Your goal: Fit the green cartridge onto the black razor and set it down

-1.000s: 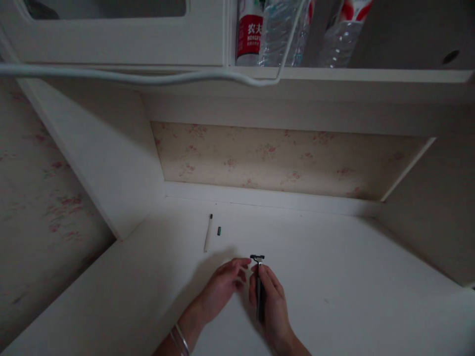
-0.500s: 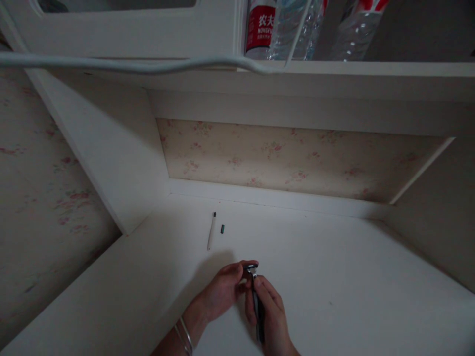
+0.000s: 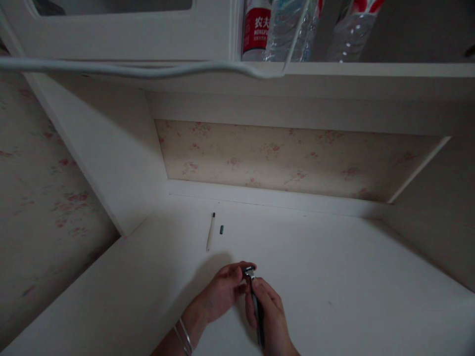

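My right hand (image 3: 272, 311) is wrapped round the dark handle of a razor (image 3: 256, 301), which points away from me. My left hand (image 3: 220, 291) pinches the razor's crosswise head (image 3: 249, 268) between thumb and fingers; those fingers partly hide it. Both hands are close together over the white desk. Beyond them lies a pale toothbrush (image 3: 211, 232) with a dark tip. To its right is a small dark green piece (image 3: 221, 230), too small to make out its kind.
A shelf (image 3: 334, 69) crosses above the white desk (image 3: 334, 267), with several plastic bottles (image 3: 256, 29) on it. A pale cable (image 3: 148, 70) hangs along its front edge. Side panels (image 3: 100, 133) rise at left and right, with flowered wallpaper (image 3: 237, 155) behind.
The razor's head and the left fingers have tilted slightly, with both hands keeping their hold. The view has shifted a little; the toothbrush and green piece lie as before.
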The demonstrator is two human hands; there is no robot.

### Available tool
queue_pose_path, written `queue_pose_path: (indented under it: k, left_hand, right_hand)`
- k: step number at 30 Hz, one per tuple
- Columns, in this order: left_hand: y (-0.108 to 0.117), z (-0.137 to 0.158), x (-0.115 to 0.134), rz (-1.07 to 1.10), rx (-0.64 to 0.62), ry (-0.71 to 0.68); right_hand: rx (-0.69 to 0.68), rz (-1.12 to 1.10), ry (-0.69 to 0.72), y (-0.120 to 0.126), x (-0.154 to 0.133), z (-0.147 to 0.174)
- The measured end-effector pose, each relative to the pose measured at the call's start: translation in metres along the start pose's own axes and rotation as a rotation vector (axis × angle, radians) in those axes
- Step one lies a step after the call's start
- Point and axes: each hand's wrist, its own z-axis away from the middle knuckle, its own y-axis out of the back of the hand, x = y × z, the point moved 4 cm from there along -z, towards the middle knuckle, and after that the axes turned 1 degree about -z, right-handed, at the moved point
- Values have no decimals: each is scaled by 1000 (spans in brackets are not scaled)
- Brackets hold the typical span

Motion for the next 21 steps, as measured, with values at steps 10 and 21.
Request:
queue_pose_path:
  k: [10, 21]
  left_hand:
    - [-10, 2, 3, 17, 24, 20]
    - [-3, 0, 0, 37, 68, 12]
  right_hand:
    - [27, 23, -13, 4, 5, 0]
    - [22, 6, -23, 4, 6, -1]
